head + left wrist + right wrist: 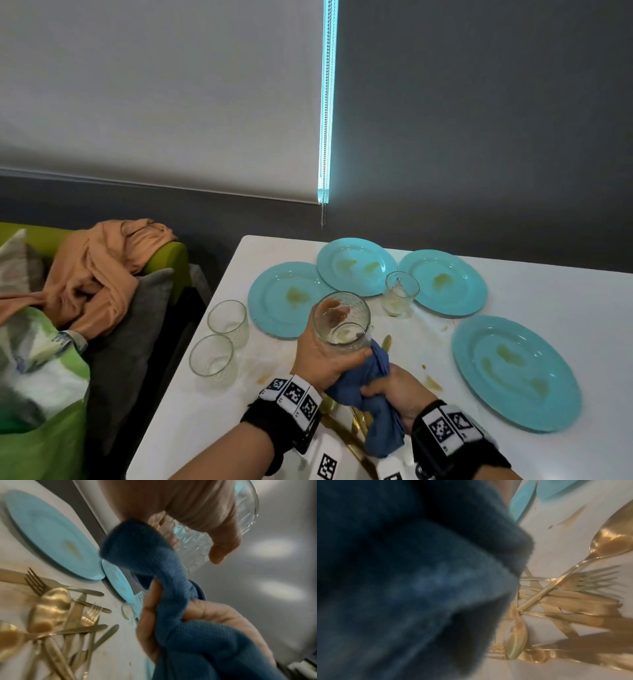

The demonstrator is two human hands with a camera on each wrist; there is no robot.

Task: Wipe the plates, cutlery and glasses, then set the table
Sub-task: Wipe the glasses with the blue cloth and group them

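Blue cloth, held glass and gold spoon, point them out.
Blue cloth (373,394): head view, bunched middle.
Held patterned glass (342,325): head view, side wall.
Gold spoon (49,608): left wrist view, bowl.

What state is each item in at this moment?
held glass: lifted, residue inside
blue cloth: bunched, touching the held glass
two left glasses: upright
far glass: upright, smeared
four plates: stained
gold cutlery: piled, soiled
table: spattered
left hand: gripping glass
right hand: gripping cloth
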